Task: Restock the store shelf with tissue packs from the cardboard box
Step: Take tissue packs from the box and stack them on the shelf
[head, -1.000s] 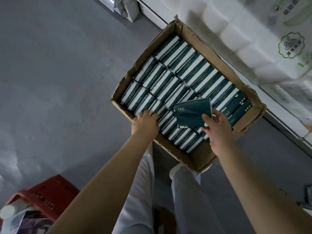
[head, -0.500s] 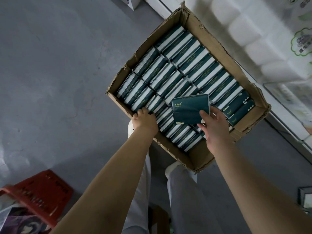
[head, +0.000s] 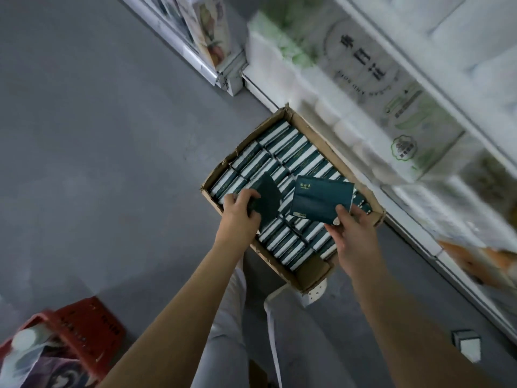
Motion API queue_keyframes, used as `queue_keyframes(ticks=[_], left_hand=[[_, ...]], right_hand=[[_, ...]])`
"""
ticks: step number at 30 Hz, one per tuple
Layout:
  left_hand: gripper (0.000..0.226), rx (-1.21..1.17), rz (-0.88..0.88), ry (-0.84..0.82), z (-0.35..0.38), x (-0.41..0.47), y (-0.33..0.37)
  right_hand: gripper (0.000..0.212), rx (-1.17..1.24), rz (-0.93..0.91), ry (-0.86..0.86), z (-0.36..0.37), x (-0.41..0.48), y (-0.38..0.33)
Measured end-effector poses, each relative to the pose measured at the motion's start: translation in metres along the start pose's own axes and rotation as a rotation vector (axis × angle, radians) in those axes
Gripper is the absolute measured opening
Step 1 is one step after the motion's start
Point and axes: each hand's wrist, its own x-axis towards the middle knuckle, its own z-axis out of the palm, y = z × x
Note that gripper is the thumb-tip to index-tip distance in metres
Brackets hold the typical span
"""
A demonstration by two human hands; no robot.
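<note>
Starting left: red basket cut off by the frame corner, contents blurred. Left hand grips one pack, smeared, label unreadable. Box sits on the floor, packs in rows, near rows partly hidden by both hands. Hands apart. Right hand pinches second pack by its corner, above the box. Shelf at right is blurred, goods hard to read.
</note>
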Motion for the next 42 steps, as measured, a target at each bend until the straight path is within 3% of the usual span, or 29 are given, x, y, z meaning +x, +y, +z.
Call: queue_keyframes(ticks=[6,10,13,20,24,29,36,42], left_hand=[[0.063,-0.488,0.030,0.099,-0.098,-0.103,0.121],[0.056,-0.667,0.040,0.212,-0.151,-0.172,0.187],[0.052,-0.780,-0.011,0.225,-0.175,-0.215,0.218],[0.009,-0.892,0.229,0.143,-0.226,-0.295,0.294],[0.030,-0.900,0.401,-0.020,-0.251,-0.309,0.330],[0.022,-0.934,0.524,-0.100,-0.280,-0.311,0.366],[0.039,-0.872,0.637,-0.244,-0.304,-0.303,0.412],[0.034,-0.777,0.762,-0.369,-0.314,-0.306,0.448]], right_hand=[[0.025,0.122,-0.083,-0.079,-0.006,-0.127,-0.092],[0.047,0.238,-0.133,-0.116,-0.024,-0.209,-0.148],[0.048,0.241,-0.198,-0.207,-0.041,-0.259,-0.181],[0.028,0.318,-0.450,-0.334,-0.073,-0.358,-0.266],[0.022,0.370,-0.590,-0.370,-0.078,-0.396,-0.301],[0.031,0.383,-0.729,-0.387,-0.086,-0.429,-0.334],[0.029,0.456,-0.862,-0.349,-0.096,-0.456,-0.352],[0.066,0.501,-0.967,-0.254,-0.113,-0.467,-0.363]])
